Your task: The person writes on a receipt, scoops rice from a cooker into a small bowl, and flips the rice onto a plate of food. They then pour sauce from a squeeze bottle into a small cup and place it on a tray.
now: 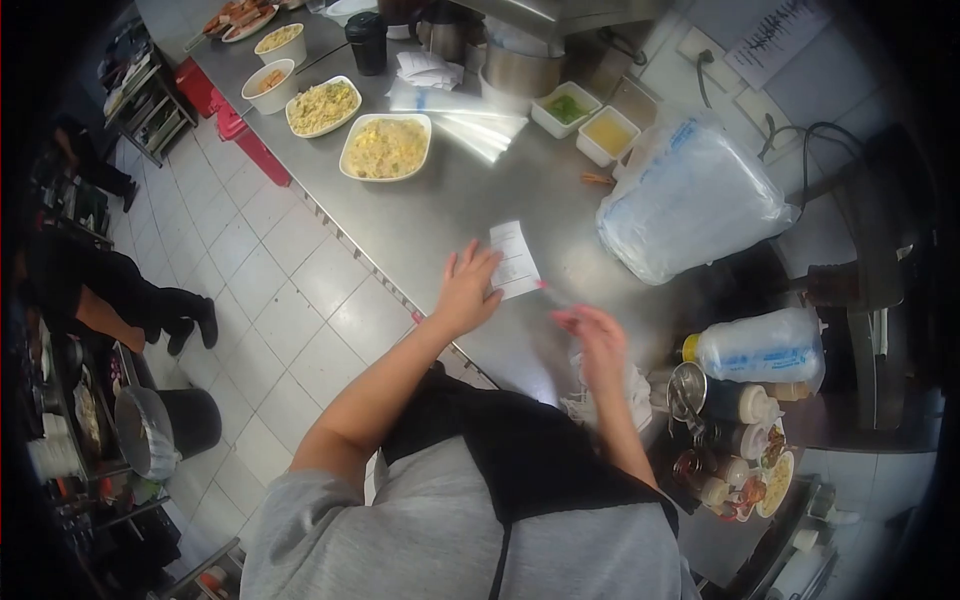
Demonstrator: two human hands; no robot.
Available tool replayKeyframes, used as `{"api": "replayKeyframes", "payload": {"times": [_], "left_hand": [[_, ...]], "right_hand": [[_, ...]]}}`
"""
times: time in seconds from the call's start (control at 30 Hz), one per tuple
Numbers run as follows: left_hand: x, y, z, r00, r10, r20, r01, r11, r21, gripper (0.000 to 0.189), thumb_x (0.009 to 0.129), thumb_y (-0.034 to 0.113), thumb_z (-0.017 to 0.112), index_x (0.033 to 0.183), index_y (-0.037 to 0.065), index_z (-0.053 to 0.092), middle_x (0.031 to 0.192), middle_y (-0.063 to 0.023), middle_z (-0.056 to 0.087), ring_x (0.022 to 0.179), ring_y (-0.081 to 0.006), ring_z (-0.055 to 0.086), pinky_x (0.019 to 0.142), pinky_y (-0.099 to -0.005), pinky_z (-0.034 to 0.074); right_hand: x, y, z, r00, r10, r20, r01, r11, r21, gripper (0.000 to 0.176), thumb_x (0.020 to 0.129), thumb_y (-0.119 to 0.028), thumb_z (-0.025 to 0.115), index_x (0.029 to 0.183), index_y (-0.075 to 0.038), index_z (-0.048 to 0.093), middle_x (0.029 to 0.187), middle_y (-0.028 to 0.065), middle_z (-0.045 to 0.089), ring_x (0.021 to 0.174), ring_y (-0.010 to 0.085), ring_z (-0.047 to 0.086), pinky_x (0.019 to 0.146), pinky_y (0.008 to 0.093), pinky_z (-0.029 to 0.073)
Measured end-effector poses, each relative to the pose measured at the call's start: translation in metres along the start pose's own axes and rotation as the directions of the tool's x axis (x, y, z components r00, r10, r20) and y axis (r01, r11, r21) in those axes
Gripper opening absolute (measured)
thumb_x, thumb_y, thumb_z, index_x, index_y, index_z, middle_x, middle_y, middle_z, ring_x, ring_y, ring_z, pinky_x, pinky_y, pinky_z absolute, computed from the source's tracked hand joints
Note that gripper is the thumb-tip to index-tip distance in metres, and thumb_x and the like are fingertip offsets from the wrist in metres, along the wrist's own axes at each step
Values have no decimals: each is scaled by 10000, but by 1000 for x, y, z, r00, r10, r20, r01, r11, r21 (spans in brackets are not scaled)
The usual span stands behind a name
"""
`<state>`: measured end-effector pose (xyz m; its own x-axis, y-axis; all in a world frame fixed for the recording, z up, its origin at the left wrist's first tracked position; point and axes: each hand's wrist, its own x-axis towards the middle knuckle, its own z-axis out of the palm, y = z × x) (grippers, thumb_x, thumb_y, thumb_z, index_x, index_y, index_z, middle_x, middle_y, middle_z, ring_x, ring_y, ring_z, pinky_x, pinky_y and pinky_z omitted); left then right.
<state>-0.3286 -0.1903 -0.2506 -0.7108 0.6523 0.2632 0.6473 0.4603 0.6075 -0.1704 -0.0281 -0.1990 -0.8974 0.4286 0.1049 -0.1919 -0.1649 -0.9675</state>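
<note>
A small white paper slip (514, 262) with faint printed lines lies on the steel counter (440, 222). My left hand (469, 291) rests at its left edge, fingers apart, fingertips touching the paper. To the right of the slip is my right hand (592, 330), its fingers closed around a thin pen (556, 294) with a pinkish tip, which is blurred and points toward the slip's lower right corner. Beneath my right wrist lies a crumpled white cloth (636, 392).
White bowls of yellow food (386, 148) and clear plastic bags (470, 125) sit farther up the counter. At right are a large plastic-wrapped container (695, 205), a yellow-capped bottle (760, 346) and sauce bottles (750, 405). Another person's legs (165, 300) show at left, near a bin (185, 420).
</note>
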Motion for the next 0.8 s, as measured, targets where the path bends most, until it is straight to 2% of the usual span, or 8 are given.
{"api": "replayKeyframes", "payload": {"times": [0.07, 0.13, 0.27, 0.33, 0.57, 0.63, 0.77, 0.8], "left_hand": [[0, -2, -1, 1000, -3, 26, 4, 1000, -31, 559, 743, 170, 632, 1261, 77, 440, 1299, -109, 430, 1328, -315, 239, 1065, -526, 154], [1, -4, 0, 1000, -6, 28, 7, 999, -36, 575, 738, 182, 642, 1265, 78, 437, 1302, -111, 429, 1330, -316, 238, 1068, -523, 148], [1, -4, 2, 1000, -9, 26, 10, 999, -40, 600, 731, 199, 659, 1274, 78, 432, 1307, -113, 428, 1331, -320, 238, 1074, -508, 137], [1, -4, 1, 1000, -8, 25, 9, 999, -37, 597, 732, 199, 659, 1272, 79, 434, 1305, -112, 430, 1329, -322, 241, 1073, -509, 137], [1, -3, 0, 999, -6, 42, 7, 1000, -24, 596, 731, 197, 661, 1271, 82, 434, 1315, -109, 423, 1330, -322, 241, 1070, -517, 135], [2, -2, -1, 999, -5, 46, 6, 1000, -21, 595, 729, 195, 661, 1269, 83, 436, 1317, -109, 420, 1330, -321, 240, 1070, -516, 136], [1, -3, -1, 999, 4, 40, -3, 1000, -27, 591, 727, 191, 662, 1264, 82, 441, 1317, -111, 416, 1329, -317, 239, 1069, -519, 139], [1, -3, -1, 999, 8, 43, -7, 1000, -27, 591, 727, 191, 662, 1264, 82, 441, 1317, -111, 416, 1329, -317, 239, 1069, -519, 139]], "right_hand": [[10, 32, 5, 999, 36, -13, -36, 999, -31, 197, 868, -74, 539, 1031, 36, 549, 942, 168, 640, 927, 271, 619, 862, 374, 474], [17, 45, 10, 998, 66, -13, -67, 987, -149, 124, 846, -17, 570, 958, 35, 587, 884, 130, 661, 857, 187, 635, 780, 258, 482], [20, 56, 15, 998, 38, 49, -20, 943, -332, 97, 833, -10, 577, 916, 33, 602, 850, 118, 667, 805, 162, 641, 722, 248, 487], [21, 58, 17, 992, -103, 71, 124, 884, -451, 80, 821, -23, 587, 879, 27, 610, 831, 121, 672, 766, 155, 648, 698, 259, 494], [22, 47, 25, 985, -143, 101, 175, 834, -524, 96, 819, -49, 592, 873, 27, 614, 784, 121, 675, 734, 146, 650, 674, 255, 493], [23, 49, 22, 993, -115, -28, 85, 852, -517, 92, 813, -47, 597, 866, 27, 612, 787, 125, 673, 722, 159, 651, 670, 262, 492], [25, 52, 24, 988, -149, -46, 109, 870, -481, 92, 809, -49, 602, 861, 25, 613, 790, 127, 671, 715, 156, 649, 663, 264, 493], [26, 53, 26, 980, -194, 34, 182, 824, -537, 88, 807, -44, 602, 861, 24, 615, 794, 126, 670, 717, 162, 650, 667, 265, 493]]}}
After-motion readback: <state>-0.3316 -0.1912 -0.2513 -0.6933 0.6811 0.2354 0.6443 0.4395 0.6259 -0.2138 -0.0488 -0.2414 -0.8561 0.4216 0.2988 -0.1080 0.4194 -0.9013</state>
